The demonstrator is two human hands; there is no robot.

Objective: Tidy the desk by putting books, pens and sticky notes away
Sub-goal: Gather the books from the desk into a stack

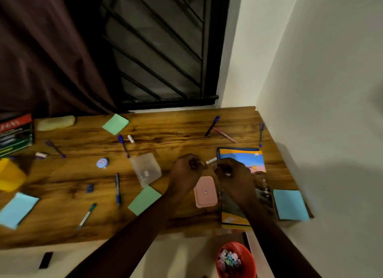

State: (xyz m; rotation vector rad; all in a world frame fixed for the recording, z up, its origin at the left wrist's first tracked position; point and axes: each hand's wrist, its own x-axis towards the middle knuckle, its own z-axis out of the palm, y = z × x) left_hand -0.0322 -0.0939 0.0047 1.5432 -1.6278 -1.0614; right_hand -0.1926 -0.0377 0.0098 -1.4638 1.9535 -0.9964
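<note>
Forearms (132,236), left hand (186,171) and right hand (235,175) are all bare

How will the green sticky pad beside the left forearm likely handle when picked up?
The green sticky pad lies flat and thin on the desk, so it probably slides, not rolls. Being paper, it is likely light and bendy, needing an edge pried up.

Dim, warm indoor light: the wooden desk (186,130) glows orange-brown, the window (157,49) is black and the curtain (45,60) sinks into dark. A broad soft shadow falls rightward onto the pale wall (331,163) beside the desk. Wide-angle bend skews the desk's edges. Motion blur smears the yellow box (10,176) at far left, and the left hand (186,170) and right hand (234,174) are soft too.
</note>
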